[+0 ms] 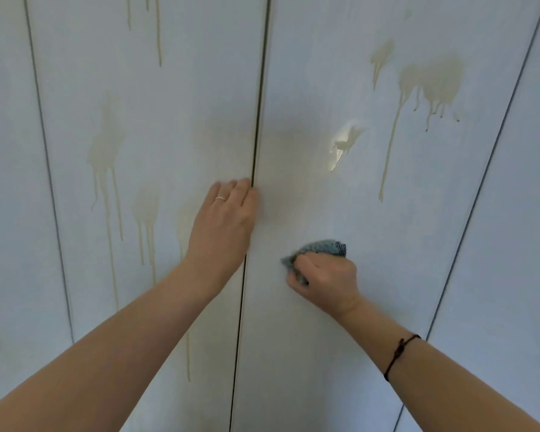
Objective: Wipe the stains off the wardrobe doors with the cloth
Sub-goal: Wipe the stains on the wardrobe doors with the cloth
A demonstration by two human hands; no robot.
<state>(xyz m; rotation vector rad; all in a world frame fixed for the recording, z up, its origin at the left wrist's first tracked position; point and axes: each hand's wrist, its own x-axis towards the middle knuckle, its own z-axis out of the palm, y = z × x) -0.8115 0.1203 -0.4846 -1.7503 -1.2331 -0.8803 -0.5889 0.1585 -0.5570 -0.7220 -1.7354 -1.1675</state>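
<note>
Cloth (321, 248) bunched in my right hand (326, 282), fingers clamped round it, pressed on right wardrobe door (293, 363) near the seam (258, 129). Left hand (223, 222) flat on left door (175, 113) at its edge, fingers together. Stains (440, 79) above both.

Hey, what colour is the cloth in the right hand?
Blue-grey. The cloth shows best in the head view, bunched in the right hand.

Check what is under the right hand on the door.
A bunched blue cloth, gripped by the right hand against the white wardrobe door. Any stain beneath the cloth is covered and cannot be seen.
</note>
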